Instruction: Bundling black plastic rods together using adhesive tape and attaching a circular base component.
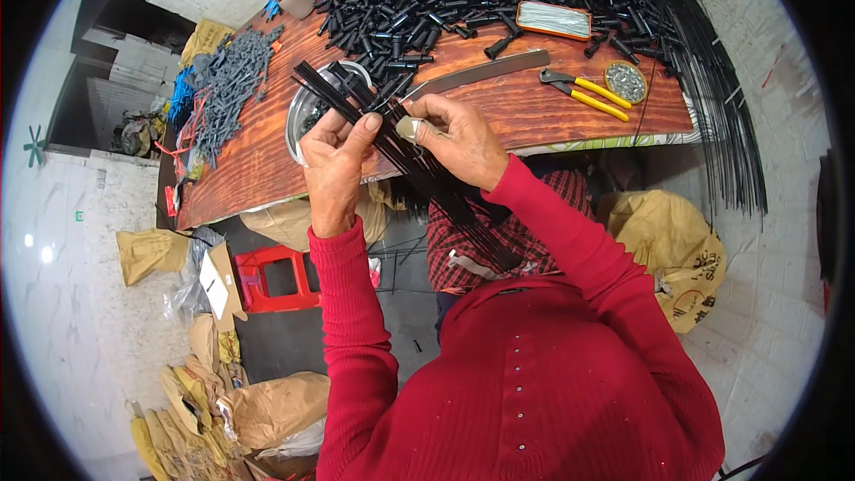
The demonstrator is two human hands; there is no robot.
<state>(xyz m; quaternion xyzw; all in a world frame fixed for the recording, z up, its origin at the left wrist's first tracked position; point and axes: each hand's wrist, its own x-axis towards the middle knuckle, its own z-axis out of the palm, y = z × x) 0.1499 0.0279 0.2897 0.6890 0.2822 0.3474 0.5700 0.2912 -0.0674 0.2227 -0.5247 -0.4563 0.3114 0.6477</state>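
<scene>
Near the bowl [297, 114], the left hand's [336, 160] and right hand's [469, 142] fingers pinch the black rods [445, 199] — likely light, springy, slippery — best gripped mid-bundle.

A bundle of long, thin black rods [436, 183] is slanting over the counter's [240, 176] near edge, upper ends fanning slightly.
</scene>
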